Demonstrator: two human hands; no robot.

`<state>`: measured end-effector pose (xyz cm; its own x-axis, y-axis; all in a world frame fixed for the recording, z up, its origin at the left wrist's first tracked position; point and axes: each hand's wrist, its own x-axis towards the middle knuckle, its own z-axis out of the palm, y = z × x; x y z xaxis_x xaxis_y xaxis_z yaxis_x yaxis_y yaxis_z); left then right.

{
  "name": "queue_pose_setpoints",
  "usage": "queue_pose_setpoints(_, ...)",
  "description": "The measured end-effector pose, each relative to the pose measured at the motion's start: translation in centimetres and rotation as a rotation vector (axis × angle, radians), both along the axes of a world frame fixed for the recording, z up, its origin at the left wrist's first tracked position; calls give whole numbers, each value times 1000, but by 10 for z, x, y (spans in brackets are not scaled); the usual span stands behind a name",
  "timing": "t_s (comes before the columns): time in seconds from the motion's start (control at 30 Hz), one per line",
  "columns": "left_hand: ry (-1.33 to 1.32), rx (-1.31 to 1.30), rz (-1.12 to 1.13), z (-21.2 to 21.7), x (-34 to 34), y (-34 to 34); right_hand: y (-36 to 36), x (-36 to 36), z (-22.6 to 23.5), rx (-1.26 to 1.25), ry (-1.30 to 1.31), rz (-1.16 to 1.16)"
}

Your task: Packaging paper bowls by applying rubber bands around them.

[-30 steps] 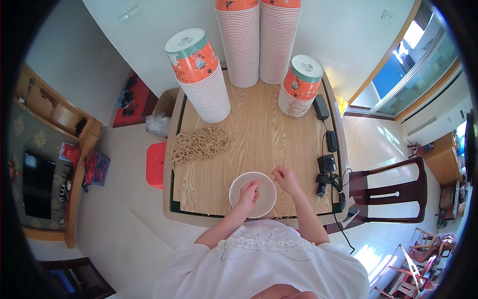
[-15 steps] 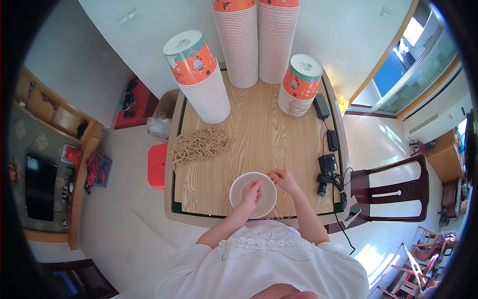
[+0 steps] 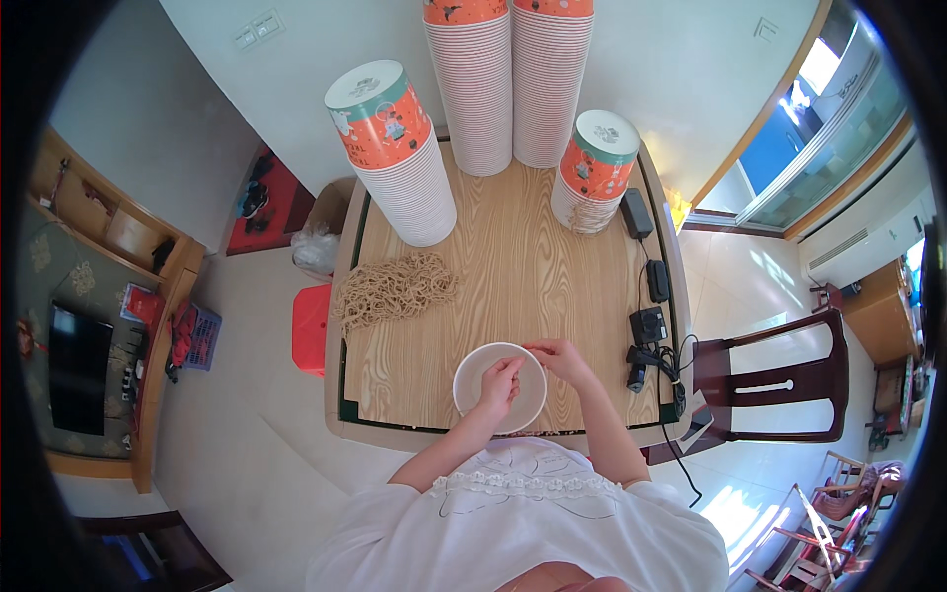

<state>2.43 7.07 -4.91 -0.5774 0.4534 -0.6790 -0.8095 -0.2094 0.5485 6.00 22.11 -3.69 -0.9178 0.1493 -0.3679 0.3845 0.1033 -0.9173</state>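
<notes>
A: Where is the white tub (image 3: 474, 371)?
B: At the middle of the near edge of the desk (image 3: 523, 266), mouth up.
A: And the left hand (image 3: 500, 381)?
B: It shows against the tub's opening, its forearm crossing the near rim. The fingers are curled in with the thumb against them; I cannot tell whether that grip has anything in it.
A: The right hand (image 3: 556, 358)?
B: Its fingertips meet the tub's right rim on the far side. They are bent close together, but whether this grip is clenched on the rim or on something thin, I cannot tell.
A: What lies along the left edge?
B: A tangled heap of tan cord (image 3: 398, 290), well apart from both hands. Beyond it, toward the far left corner, rises a leaning-looking stack of upturned tubs (image 3: 402, 192).
A: The far edge?
B: Two tall stacks (image 3: 472, 99), side by side. A shorter stack (image 3: 598, 173) stands by the far right corner.
A: And the right edge?
B: Black devices (image 3: 648, 324) in a row, with a black cable (image 3: 675, 370) near the near right corner.
</notes>
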Motion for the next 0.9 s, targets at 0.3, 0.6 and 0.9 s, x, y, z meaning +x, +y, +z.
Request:
queue_pose_setpoints(0.3, 29, -31, -62, 3, -1, 1, 5, -2, -19, -46, 85, -16)
queue_pose_setpoints(0.6, 1584, -869, -629, 65, -27, -1, 4, -6, -13, 127, 104, -72)
queue_pose_setpoints(0.9, 1418, -845, -802, 50, -38, -2, -7, -7, -7, 413, 78, -82)
